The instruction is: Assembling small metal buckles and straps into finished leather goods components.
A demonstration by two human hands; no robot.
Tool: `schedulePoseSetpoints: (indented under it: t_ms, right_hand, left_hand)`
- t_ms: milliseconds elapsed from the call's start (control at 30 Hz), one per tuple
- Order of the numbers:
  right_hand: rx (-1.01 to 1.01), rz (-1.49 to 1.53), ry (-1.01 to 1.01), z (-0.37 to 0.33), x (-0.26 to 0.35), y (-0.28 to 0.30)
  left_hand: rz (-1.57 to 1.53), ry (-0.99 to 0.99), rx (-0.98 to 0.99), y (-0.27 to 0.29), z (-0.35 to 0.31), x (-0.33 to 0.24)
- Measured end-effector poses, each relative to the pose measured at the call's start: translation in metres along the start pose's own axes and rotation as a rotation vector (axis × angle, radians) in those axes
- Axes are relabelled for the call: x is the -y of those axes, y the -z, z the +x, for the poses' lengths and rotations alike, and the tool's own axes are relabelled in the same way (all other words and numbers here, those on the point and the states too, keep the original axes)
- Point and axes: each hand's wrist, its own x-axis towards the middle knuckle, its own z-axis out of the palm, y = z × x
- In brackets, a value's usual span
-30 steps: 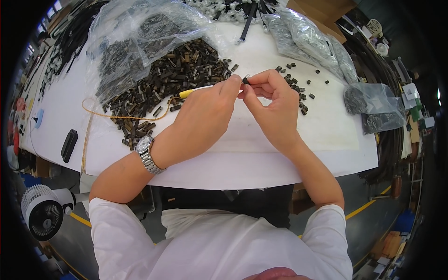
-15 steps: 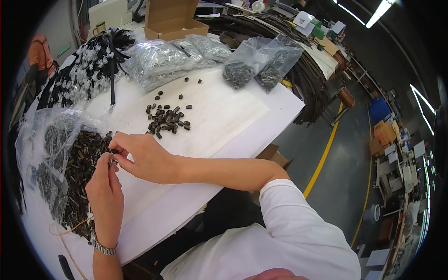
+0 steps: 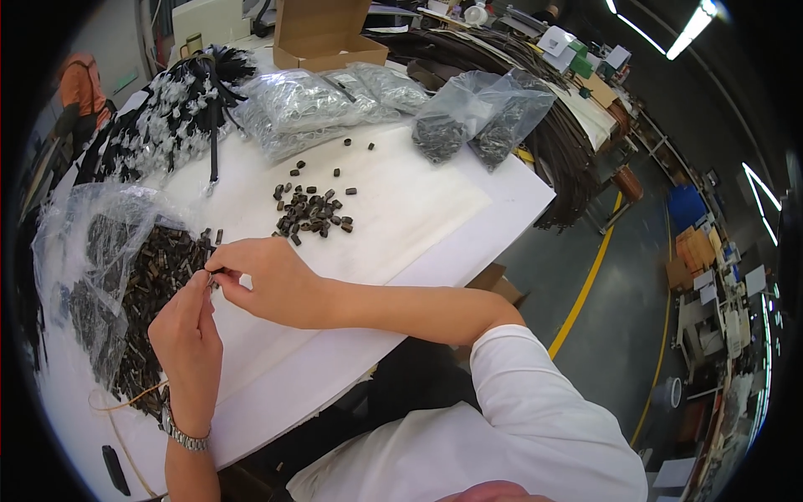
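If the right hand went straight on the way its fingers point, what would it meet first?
Probably the bare left hand, its fingertips close to those of the right hand. Beyond lies a heap of small, dark brown, oblong pieces; depth is unclear.

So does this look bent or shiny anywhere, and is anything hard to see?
Head view throughout: the white tabletop bows along its near edge; crinkled clear plastic bags glint; the tiny dark piece between left hand and right hand is too small to identify.
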Motion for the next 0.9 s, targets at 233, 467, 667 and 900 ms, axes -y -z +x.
schedulePoseSetpoints:
  t_ms: [233, 467, 667, 900]
  right_hand:
    - [0.031, 0.369, -0.439, -0.001, 0.008, 0.009]
    - [0.153, 0.190, -0.301, -0.001, 0.000, 0.011]
    - [0.449, 0.209, -0.413, 0.009, 0.004, 0.028]
    - [0.596, 0.888, -0.589, 0.012, -0.013, 0.037]
  left_hand:
    - [-0.037, -0.015, 0.047, 0.001, 0.008, 0.000]
    - [-0.024, 0.009, 0.164, 0.007, 0.003, 0.016]
    - [-0.399, 0.192, 0.457, 0.022, 0.013, 0.031]
    - [-1.048, 0.460, 0.741, 0.032, 0.020, 0.039]
